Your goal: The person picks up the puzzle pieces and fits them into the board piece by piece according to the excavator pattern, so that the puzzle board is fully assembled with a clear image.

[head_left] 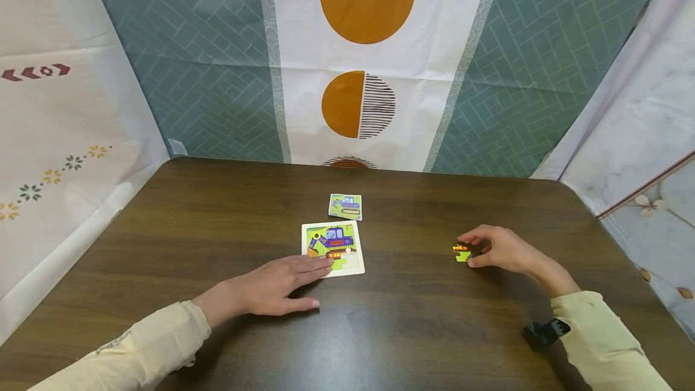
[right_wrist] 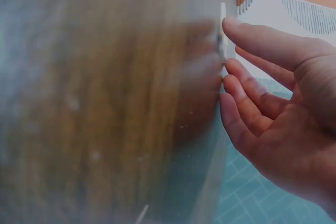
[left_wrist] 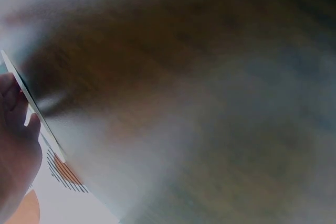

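My left hand (head_left: 282,282) lies flat with its fingertips over the lower left of a jigsaw puzzle board (head_left: 361,263). The board has a pale frame and a picture of a blue excavator on green. Part of its lower right shows bare, and the fingers hide the lower left. Off to the right, my right hand (head_left: 502,250) pinches a puzzle piece (head_left: 462,256), green with a red and yellow band, at the tabletop. In the right wrist view the piece (right_wrist: 222,32) appears edge-on by the thumb.
Just behind the board lies a small card (head_left: 345,206) with a matching excavator picture. All of this is on a dark wooden table (head_left: 239,216). Patterned cloths (head_left: 217,77) hang along its back and sides. A black device (head_left: 545,333) is at the right sleeve.
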`<state>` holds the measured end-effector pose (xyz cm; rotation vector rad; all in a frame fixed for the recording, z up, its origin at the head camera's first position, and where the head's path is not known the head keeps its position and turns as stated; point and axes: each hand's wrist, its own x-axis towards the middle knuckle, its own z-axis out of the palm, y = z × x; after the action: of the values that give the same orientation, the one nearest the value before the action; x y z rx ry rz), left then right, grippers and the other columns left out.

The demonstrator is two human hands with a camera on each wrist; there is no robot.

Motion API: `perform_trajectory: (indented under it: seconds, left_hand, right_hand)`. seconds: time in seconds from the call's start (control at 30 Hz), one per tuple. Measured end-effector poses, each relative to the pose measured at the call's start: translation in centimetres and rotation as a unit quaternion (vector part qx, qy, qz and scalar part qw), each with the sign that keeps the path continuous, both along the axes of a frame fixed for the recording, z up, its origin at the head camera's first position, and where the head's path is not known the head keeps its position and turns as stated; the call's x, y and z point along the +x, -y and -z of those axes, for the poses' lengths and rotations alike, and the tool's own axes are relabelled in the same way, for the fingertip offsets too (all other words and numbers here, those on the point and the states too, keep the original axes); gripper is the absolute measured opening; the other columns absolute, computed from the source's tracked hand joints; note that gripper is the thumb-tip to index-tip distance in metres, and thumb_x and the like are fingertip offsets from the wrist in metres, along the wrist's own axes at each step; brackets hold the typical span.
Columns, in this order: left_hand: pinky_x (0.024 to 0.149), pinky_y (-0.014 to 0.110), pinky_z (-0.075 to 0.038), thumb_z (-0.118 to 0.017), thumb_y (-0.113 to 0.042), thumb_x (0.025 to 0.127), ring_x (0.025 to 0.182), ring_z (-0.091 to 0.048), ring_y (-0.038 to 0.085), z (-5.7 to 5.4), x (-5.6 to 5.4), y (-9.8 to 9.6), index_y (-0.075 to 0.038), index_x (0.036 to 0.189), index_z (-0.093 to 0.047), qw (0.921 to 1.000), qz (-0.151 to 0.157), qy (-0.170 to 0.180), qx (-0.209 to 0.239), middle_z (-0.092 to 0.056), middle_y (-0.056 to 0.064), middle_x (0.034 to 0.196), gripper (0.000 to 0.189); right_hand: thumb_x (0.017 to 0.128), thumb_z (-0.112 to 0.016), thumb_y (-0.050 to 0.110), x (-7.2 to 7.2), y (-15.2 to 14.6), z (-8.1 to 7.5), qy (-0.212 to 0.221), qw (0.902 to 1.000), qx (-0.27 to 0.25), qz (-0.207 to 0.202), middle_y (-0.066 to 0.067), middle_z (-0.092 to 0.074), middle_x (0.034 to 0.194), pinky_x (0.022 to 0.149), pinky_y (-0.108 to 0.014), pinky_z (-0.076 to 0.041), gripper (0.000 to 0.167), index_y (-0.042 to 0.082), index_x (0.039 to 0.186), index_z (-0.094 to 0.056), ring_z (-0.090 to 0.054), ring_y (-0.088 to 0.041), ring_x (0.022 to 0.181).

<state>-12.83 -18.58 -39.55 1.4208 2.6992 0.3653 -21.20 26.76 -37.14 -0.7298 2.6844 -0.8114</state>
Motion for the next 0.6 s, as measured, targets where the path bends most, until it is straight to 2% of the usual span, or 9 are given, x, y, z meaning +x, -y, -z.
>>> perform_trajectory:
  seconds: [0.23, 0.37, 0.6]
  left_hand:
    - [0.109, 0.039, -0.033, -0.045, -0.049, 0.100, 0.138, -0.036, 0.020, 0.08, 0.02, 0.12, -0.002, 0.143, -0.046, 0.9999, 0.006, -0.012, 0.006, -0.040, 0.007, 0.150, 0.064]
    - [0.109, 0.039, -0.033, -0.045, -0.048, 0.100, 0.137, -0.036, 0.021, 0.18, -0.01, 0.14, -0.001, 0.142, -0.047, 0.9997, 0.009, -0.021, 0.007, -0.041, 0.008, 0.150, 0.063]
    - [0.109, 0.039, -0.033, -0.044, -0.049, 0.100, 0.137, -0.036, 0.019, 0.24, 0.00, 0.12, -0.002, 0.143, -0.046, 0.9999, 0.006, -0.015, 0.001, -0.040, 0.007, 0.150, 0.064]
  right_hand:
    - [0.074, -0.082, 0.010, -0.28, 0.33, 0.25, -0.010, 0.9998, 0.010, -0.011, -0.006, -0.062, 0.095, 0.075, -0.037, -0.053, 0.046, -0.008, 0.113, -0.065, -0.058, -0.025, 0.088]
    - [0.074, -0.082, 0.009, -0.45, 0.33, 0.42, -0.015, 0.9997, 0.014, -0.012, -0.004, -0.062, 0.093, 0.073, -0.033, -0.053, 0.044, -0.008, 0.111, -0.066, -0.059, -0.023, 0.086]
    - [0.074, -0.082, 0.009, -0.37, 0.39, 0.33, -0.013, 0.9997, 0.021, -0.009, -0.001, -0.062, 0.090, 0.067, -0.028, -0.049, 0.041, -0.007, 0.108, -0.067, -0.055, -0.019, 0.081]
